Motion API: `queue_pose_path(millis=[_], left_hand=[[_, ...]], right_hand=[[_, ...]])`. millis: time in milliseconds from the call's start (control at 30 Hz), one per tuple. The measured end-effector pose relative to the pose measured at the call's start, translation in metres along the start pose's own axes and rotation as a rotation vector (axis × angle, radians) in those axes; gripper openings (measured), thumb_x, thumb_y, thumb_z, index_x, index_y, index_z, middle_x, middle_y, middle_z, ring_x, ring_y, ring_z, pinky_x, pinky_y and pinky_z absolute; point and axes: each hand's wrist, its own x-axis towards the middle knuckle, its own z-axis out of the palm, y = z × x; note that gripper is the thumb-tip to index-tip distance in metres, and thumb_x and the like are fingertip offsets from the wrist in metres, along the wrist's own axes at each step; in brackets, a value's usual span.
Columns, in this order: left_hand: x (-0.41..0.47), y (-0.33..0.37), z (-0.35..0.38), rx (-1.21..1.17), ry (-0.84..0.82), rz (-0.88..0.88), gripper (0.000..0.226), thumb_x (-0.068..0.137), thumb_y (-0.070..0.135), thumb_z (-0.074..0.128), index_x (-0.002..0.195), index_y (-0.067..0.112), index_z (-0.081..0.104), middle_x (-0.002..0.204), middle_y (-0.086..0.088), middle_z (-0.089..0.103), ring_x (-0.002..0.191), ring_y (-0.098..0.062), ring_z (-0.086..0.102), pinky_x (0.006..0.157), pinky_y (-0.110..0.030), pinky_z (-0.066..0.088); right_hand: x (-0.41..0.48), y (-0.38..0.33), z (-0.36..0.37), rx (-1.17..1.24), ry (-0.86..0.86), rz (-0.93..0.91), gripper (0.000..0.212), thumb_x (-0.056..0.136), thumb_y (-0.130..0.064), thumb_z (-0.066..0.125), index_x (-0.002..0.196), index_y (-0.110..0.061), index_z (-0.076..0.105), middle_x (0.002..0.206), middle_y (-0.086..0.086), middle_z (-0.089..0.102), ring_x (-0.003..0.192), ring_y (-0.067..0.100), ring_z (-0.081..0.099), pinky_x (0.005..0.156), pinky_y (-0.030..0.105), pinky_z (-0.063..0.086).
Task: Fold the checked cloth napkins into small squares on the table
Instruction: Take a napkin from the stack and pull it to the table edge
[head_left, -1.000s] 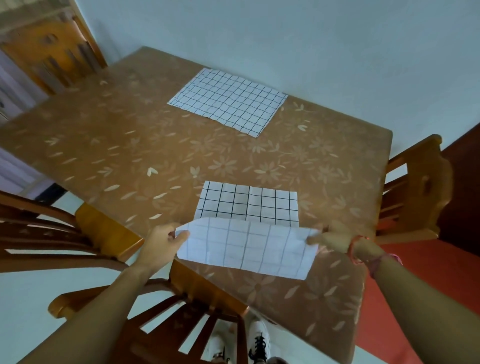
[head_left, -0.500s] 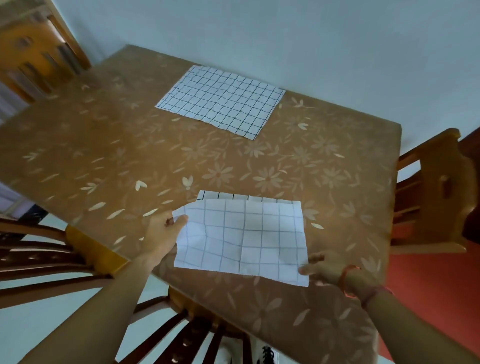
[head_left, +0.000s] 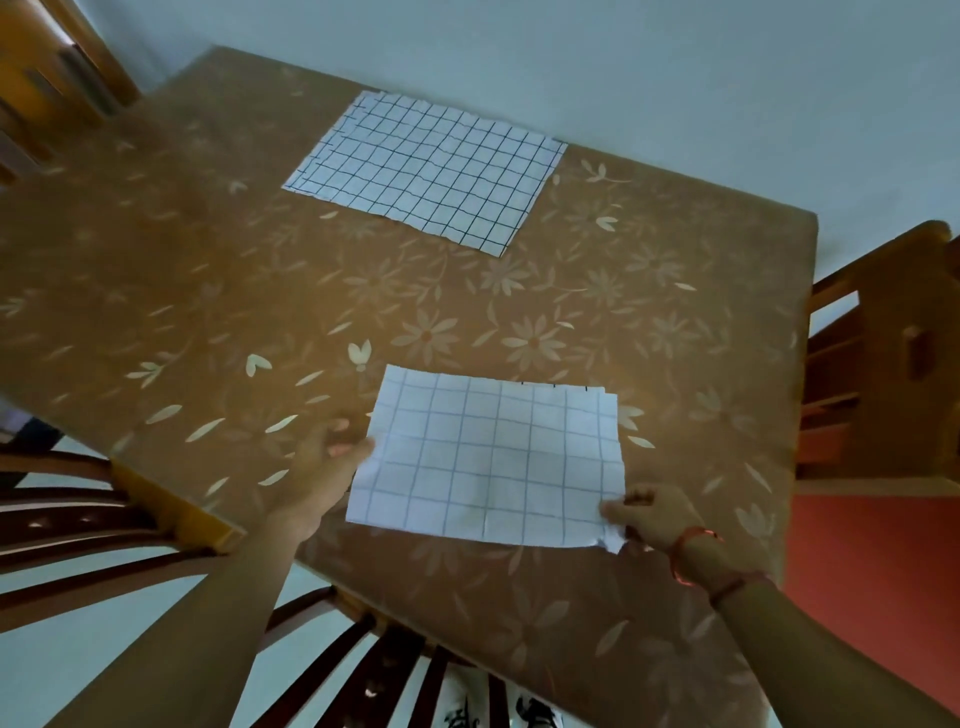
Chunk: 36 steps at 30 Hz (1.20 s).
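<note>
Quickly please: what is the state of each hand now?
Left hand: pinches the folded checked napkin's left edge.
Right hand: pinches its near right corner.

The table (head_left: 218, 270) is tan-brown, printed with pale cream daisies and leaves. At the table's far edge, the far napkin (head_left: 426, 171) is white with a dark grid. The near napkin (head_left: 493, 457), at its near edge, is white with a fainter, seemingly blue-grey grid. Right of the table the floor (head_left: 872, 571) is red.

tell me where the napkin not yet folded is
In the head view, the spread napkin lies at the table's far edge by the wall, beyond the folded napkin.
</note>
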Motion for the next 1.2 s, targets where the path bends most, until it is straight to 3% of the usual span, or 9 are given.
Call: queue_pose_path(millis=[100, 267, 500, 633, 733, 900, 1000, 1100, 1200], left_hand=[[-0.005, -0.014, -0.005, 0.028, -0.019, -0.087, 0.052, 0.082, 0.025, 0.074, 0.127, 0.021, 0.048, 0.102, -0.003, 0.068, 0.097, -0.02, 0.064, 0.094, -0.05, 0.049], [-0.021, -0.024, -0.002, 0.116, -0.017, -0.073, 0.055, 0.078, 0.014, 0.077, 0.126, 0.018, 0.051, 0.098, -0.003, 0.065, 0.092, -0.019, 0.062, 0.079, -0.039, 0.051], [-0.041, -0.038, -0.005, 0.15, 0.013, -0.028, 0.06, 0.075, -0.002, 0.074, 0.128, 0.016, 0.051, 0.096, -0.007, 0.068, 0.087, -0.011, 0.062, 0.066, -0.021, 0.044], [-0.052, -0.044, -0.008, 0.156, 0.041, 0.051, 0.049, 0.076, -0.005, 0.068, 0.115, 0.022, 0.056, 0.093, -0.002, 0.068, 0.09, -0.011, 0.064, 0.065, -0.019, 0.045], [-0.06, -0.047, -0.01, 0.147, 0.057, 0.083, 0.044, 0.078, -0.003, 0.069, 0.109, 0.026, 0.055, 0.089, 0.001, 0.069, 0.087, -0.007, 0.064, 0.07, -0.022, 0.05], [-0.066, -0.055, -0.011, 0.122, 0.052, 0.097, 0.042, 0.079, 0.002, 0.072, 0.112, 0.023, 0.056, 0.09, 0.0, 0.07, 0.085, -0.009, 0.067, 0.067, -0.022, 0.055], [-0.067, -0.062, -0.01, 0.176, 0.034, 0.106, 0.044, 0.079, 0.007, 0.074, 0.117, 0.02, 0.058, 0.092, 0.003, 0.07, 0.086, -0.011, 0.067, 0.071, -0.026, 0.055], [-0.068, -0.066, -0.01, 0.244, 0.043, 0.126, 0.045, 0.081, 0.015, 0.074, 0.122, 0.017, 0.057, 0.096, 0.004, 0.067, 0.087, -0.013, 0.065, 0.072, -0.028, 0.054], [-0.071, -0.066, -0.009, 0.359, 0.069, 0.186, 0.045, 0.085, 0.025, 0.07, 0.127, 0.016, 0.054, 0.108, 0.002, 0.061, 0.099, -0.018, 0.059, 0.08, -0.034, 0.053]], right_hand=[[-0.002, -0.009, -0.002, 0.073, 0.031, -0.047, 0.006, 0.077, -0.009, 0.076, 0.075, -0.006, 0.071, 0.061, 0.003, 0.068, 0.039, 0.003, 0.059, 0.039, 0.015, 0.046], [-0.002, -0.017, 0.0, 0.079, 0.069, -0.089, 0.009, 0.079, -0.016, 0.075, 0.079, -0.007, 0.071, 0.068, 0.002, 0.069, 0.04, -0.003, 0.058, 0.039, 0.012, 0.045], [-0.018, -0.01, -0.006, 0.098, -0.101, -0.064, 0.032, 0.067, 0.003, 0.08, 0.09, -0.016, 0.067, 0.076, 0.005, 0.075, 0.059, 0.021, 0.066, 0.055, 0.031, 0.053], [-0.026, -0.002, -0.003, 0.079, -0.116, -0.088, 0.027, 0.073, 0.008, 0.074, 0.09, -0.011, 0.067, 0.079, 0.003, 0.073, 0.058, 0.008, 0.068, 0.053, 0.02, 0.056], [-0.024, 0.002, -0.001, 0.065, -0.089, -0.102, 0.013, 0.08, 0.003, 0.07, 0.089, -0.006, 0.067, 0.085, 0.012, 0.071, 0.065, 0.017, 0.066, 0.053, 0.02, 0.056], [-0.023, 0.007, -0.003, -0.078, -0.068, -0.125, 0.021, 0.08, 0.005, 0.068, 0.075, -0.015, 0.063, 0.064, 0.0, 0.065, 0.047, 0.004, 0.061, 0.047, 0.019, 0.053], [-0.019, 0.013, -0.007, -0.157, -0.035, -0.092, 0.019, 0.074, -0.002, 0.074, 0.082, -0.016, 0.064, 0.079, 0.007, 0.068, 0.064, 0.016, 0.066, 0.059, 0.031, 0.059], [-0.02, 0.014, -0.009, -0.265, 0.05, -0.074, 0.042, 0.069, -0.017, 0.079, 0.108, -0.017, 0.062, 0.1, 0.006, 0.068, 0.083, 0.022, 0.065, 0.074, 0.032, 0.055], [-0.03, 0.007, -0.01, -0.321, 0.139, -0.103, 0.046, 0.07, -0.028, 0.076, 0.114, -0.023, 0.06, 0.092, 0.0, 0.065, 0.093, 0.026, 0.064, 0.084, 0.031, 0.052]])
